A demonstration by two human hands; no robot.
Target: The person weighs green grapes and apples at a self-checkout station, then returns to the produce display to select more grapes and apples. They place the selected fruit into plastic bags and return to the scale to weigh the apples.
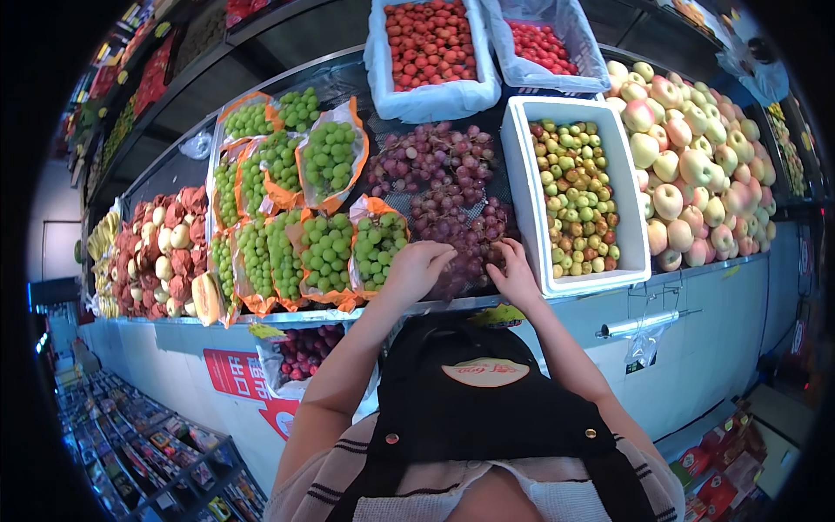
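Loose bunches of red grapes [450, 156] lie on the dark mesh of the display counter in front of me. My left hand [421, 269] is at the near left edge of these bunches, its thumb and fingertips brought close together. On the near right side, my right hand [514, 269] has curled fingers against the grapes, with the thumb apart from the forefinger. The grapes between my hands look hazy, and I cannot tell whether either hand grips any. Green grapes in orange-edged wraps [380, 248] lie just left of my left hand.
A white foam box [515, 169] of green-brown jujubes stands right of my right hand, beside piled apples [691, 163]. Behind are plastic-lined crates of red fruit [430, 46]. Fruit in reddish wrappers [166, 241] is heaped at left. The metal counter edge [463, 303] runs below my wrists.
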